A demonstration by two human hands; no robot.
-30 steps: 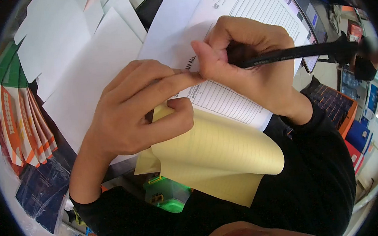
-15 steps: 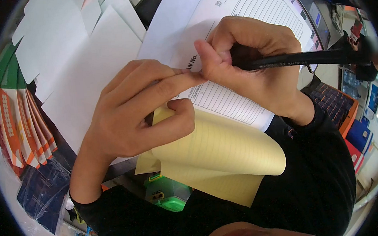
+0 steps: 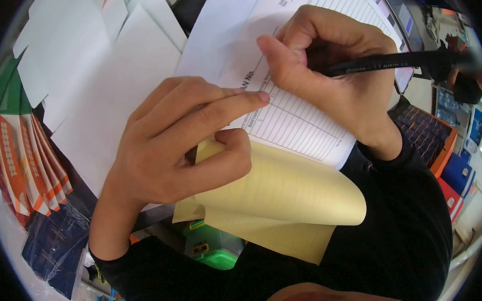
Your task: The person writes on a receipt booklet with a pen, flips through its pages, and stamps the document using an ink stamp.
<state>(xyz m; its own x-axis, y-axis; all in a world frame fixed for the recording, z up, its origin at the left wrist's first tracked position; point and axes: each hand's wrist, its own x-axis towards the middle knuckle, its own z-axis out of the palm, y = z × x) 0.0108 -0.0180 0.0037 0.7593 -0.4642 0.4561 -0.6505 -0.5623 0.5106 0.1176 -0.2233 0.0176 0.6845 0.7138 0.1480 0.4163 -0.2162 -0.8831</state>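
A slim black pen (image 3: 390,62) is gripped in my right hand (image 3: 340,61), its long end reaching out to the right. The writing tip is hidden behind my fingers. Beneath that hand is a white printed form (image 3: 305,124) with ruled lines and columns. My left hand (image 3: 179,137) rests on the form's left part, index finger stretched along it toward the right hand and thumb bent. Its fingertips sit just left of the right hand, apart from it. Below the form, a yellow lined sheet (image 3: 287,192) curls over toward my body, partly under my left thumb.
Loose white sheets (image 3: 109,76) overlap at the left. Beyond them are orange-and-white packets (image 3: 26,163) and a dark blue plastic-wrapped pack (image 3: 59,244). A green-lidded clear box (image 3: 214,248) sits below the yellow sheet. At the upper right is a device with a lit screen (image 3: 404,22).
My right hand has moved slightly up and right with the pen, away from my left fingertips. More of the form's columns shows between the hands. The left hand has barely moved.
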